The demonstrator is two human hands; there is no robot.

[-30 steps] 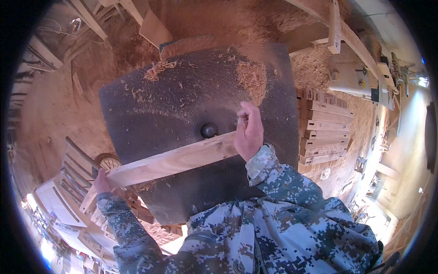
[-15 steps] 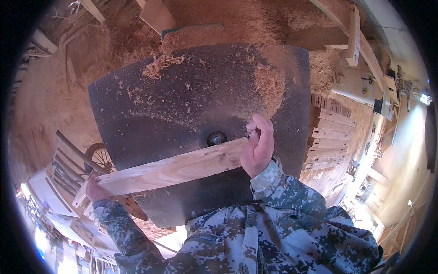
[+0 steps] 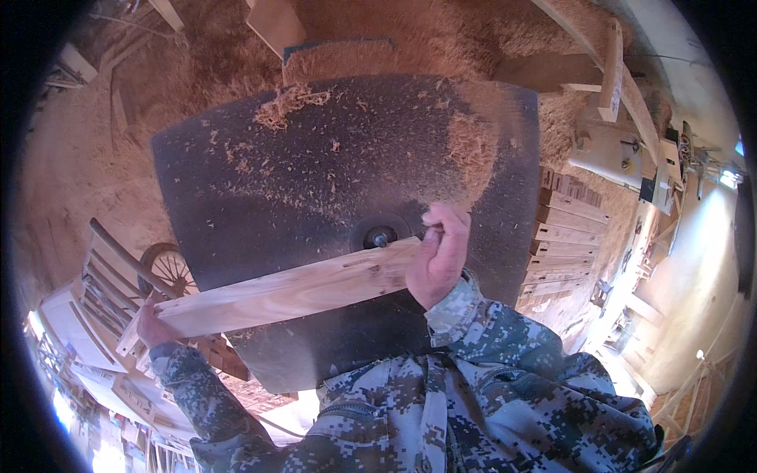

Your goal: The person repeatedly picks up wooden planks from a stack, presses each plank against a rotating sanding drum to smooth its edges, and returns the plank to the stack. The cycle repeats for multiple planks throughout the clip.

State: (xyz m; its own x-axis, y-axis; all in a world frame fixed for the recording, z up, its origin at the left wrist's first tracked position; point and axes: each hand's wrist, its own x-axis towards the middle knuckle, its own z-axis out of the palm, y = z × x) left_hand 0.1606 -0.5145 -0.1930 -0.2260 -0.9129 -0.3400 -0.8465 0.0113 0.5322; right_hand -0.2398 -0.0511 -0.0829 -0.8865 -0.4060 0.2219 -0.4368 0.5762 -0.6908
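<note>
Across the bench point(image 3: 260, 221), strewn with shavings point(image 3: 473, 154), the board point(image 3: 300, 293) lies beside the spindle point(image 3: 379, 237), left end between the fingers of the left hand point(image 3: 154, 322); the right hand point(image 3: 440, 256) curls its fingers at the other, hold unclear.

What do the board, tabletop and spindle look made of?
Board: solid wood, apparently smoothed and unvarnished; pale with wavy grain, no gloss.
Tabletop: dark, mostly matte sheet, possibly metal or coated panel; no grain visible, but too dusty to settle.
Spindle: likely bare metal, judging by its bright glint.
</note>
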